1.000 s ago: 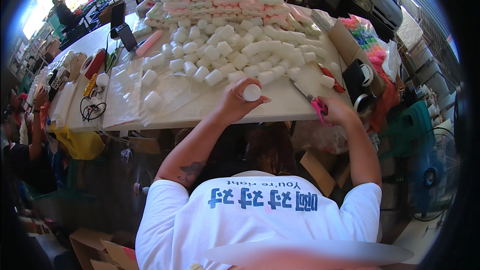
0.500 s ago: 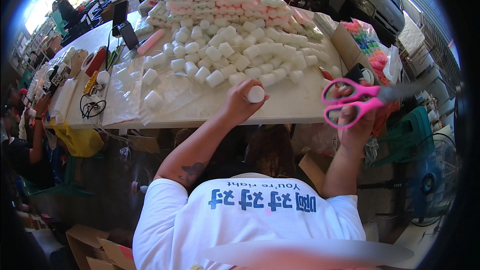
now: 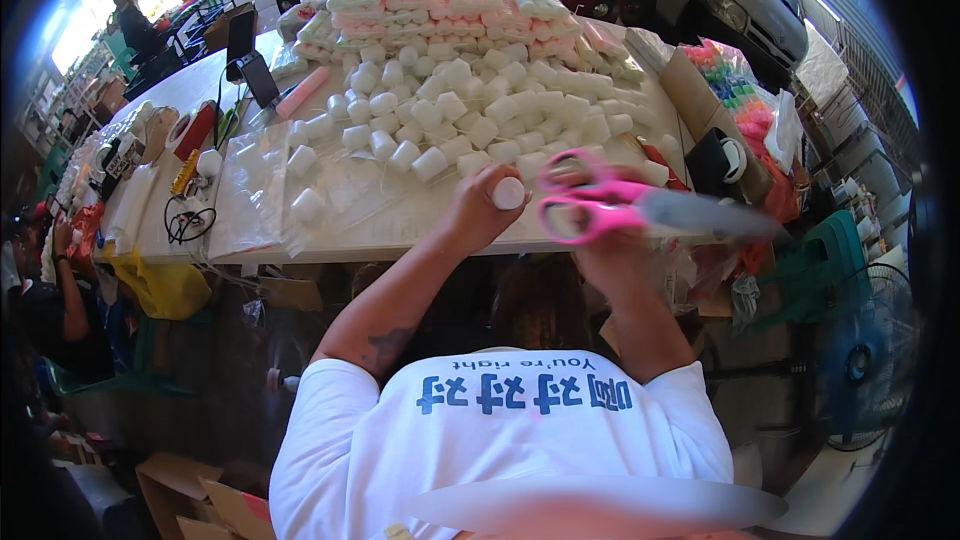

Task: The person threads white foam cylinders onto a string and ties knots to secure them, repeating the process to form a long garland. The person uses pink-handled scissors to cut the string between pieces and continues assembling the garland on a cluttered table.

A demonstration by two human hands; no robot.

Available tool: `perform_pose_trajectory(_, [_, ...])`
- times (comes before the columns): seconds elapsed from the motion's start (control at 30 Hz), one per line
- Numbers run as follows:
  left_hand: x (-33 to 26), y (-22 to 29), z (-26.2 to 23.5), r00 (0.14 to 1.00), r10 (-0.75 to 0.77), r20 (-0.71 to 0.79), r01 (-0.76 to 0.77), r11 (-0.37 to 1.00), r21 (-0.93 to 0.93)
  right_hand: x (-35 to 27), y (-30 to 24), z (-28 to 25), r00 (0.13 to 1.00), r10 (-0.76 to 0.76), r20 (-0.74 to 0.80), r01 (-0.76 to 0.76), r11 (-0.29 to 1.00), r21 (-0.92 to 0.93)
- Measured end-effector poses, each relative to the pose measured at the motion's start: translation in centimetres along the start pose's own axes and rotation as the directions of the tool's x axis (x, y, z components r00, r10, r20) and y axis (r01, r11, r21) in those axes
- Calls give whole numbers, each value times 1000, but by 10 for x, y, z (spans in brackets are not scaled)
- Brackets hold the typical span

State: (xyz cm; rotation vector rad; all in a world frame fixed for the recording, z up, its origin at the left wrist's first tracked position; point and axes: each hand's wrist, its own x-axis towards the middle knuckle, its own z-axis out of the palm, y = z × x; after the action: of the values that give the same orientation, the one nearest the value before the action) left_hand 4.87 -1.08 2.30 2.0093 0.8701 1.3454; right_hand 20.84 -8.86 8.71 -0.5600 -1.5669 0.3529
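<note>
In the last second the right hand (image 3: 610,250) has lifted one pair of pink-handled scissors (image 3: 620,205) off the table (image 3: 400,230) and swung it toward the single small white bottle (image 3: 508,192) gripped in the left hand (image 3: 480,205), at six o'clock from dozens of loose bottles (image 3: 450,115).

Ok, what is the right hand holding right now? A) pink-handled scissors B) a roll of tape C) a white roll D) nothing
A: the right hand grips pink-handled scissors, blades pointing right, while the left hand holds a small white roll above the table edge.
</note>
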Motion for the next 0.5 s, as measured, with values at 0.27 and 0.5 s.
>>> perform_pose_trajectory(0.27, [0,2,2,999,-53,1,53,998,31,-14,3,4,992,124,-16,-122,985,120])
perform_pose_trajectory(0.5, [2,0,1,999,-52,-11,52,998,45,-19,9,7,963,132,-235,-72,966,249])
